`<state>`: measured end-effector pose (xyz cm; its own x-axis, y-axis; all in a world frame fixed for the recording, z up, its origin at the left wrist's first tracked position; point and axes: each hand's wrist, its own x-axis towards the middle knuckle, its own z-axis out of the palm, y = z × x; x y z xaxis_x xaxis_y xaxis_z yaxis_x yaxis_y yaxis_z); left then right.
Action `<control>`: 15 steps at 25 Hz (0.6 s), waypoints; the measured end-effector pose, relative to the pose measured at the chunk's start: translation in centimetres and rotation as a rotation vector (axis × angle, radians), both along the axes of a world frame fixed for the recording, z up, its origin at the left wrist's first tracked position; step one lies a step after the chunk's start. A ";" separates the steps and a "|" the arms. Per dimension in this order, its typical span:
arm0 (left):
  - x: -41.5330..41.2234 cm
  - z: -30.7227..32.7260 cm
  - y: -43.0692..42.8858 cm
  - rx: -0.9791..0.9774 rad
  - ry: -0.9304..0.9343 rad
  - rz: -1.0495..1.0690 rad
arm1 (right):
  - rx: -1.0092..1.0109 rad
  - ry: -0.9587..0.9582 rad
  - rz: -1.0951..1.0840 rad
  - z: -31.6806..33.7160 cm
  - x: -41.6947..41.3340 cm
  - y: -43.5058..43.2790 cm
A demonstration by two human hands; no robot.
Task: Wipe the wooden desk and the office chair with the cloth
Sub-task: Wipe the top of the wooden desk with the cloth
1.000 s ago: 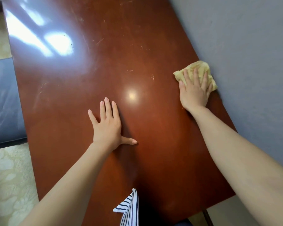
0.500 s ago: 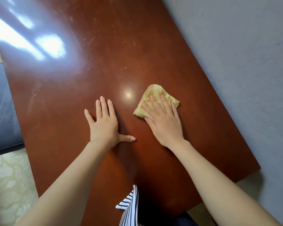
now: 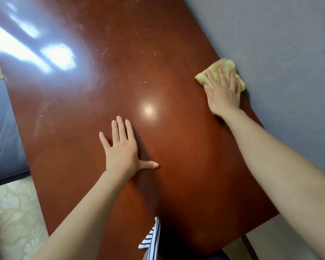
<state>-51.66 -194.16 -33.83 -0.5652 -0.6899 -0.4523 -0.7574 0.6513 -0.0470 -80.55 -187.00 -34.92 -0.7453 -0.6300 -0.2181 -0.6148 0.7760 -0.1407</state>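
- Setting: glossy reddish-brown wooden desk [image 3: 83, 113] filling most of the view, long right edge set tight against a plain grey wall [image 3: 280, 44].
- Desk top: bright patches of reflected light [image 3: 56, 55] toward the far left, a small round glare spot [image 3: 148, 109] near the centre, fine pale scratches [image 3: 105, 50] scattered over the far half.
- Crumpled yellow cloth [image 3: 221, 67] lying on the desk top at the right edge, touching the wall.
- Right hand [image 3: 223, 96] laid palm-down over the near part of the cloth. Fingers straight and slightly spread, pressing the cloth onto the wood. Not curled round it, nothing pinched. Far part of the cloth showing beyond the fingertips.
- Left hand [image 3: 121, 151] flat on bare wood near the middle of the desk, well apart from the cloth. Fingers extended, thumb stretched out to the right. Holding nothing.
- Both forearms bare, reaching in from the near edge of the desk.
- Blue-and-white striped fabric [image 3: 151, 239] at the near edge, between the forearms, apparently part of the person's clothing.
- Left of the desk: dark grey padded surface [image 3: 2, 128], only partly in view. Whether this is the office chair cannot be told.
- Pale beige patterned floor [image 3: 13, 212] at the near left corner, beside the desk and below the padded surface.
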 end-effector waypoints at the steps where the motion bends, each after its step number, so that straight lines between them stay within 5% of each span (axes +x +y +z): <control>1: 0.0 0.0 -0.1 0.000 0.000 0.001 | 0.003 -0.018 -0.009 0.0 -0.9 -1.6; 5: 0.0 0.2 0.1 -0.002 0.002 -0.001 | 0.014 -0.083 0.019 0.1 -1.6 -7.4; 9: 0.3 0.1 0.0 0.000 0.016 0.011 | 0.032 -0.096 0.288 0.1 3.2 -12.0; 15: 0.4 0.1 -0.1 -0.003 0.035 0.028 | -0.037 -0.064 0.519 -0.2 12.2 -10.5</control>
<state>-51.28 -194.21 -33.69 -0.5609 -0.7071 -0.4307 -0.7767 0.6295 -0.0219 -68.35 -197.52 -35.13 -0.3188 -0.9210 -0.2237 -0.9065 0.3652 -0.2120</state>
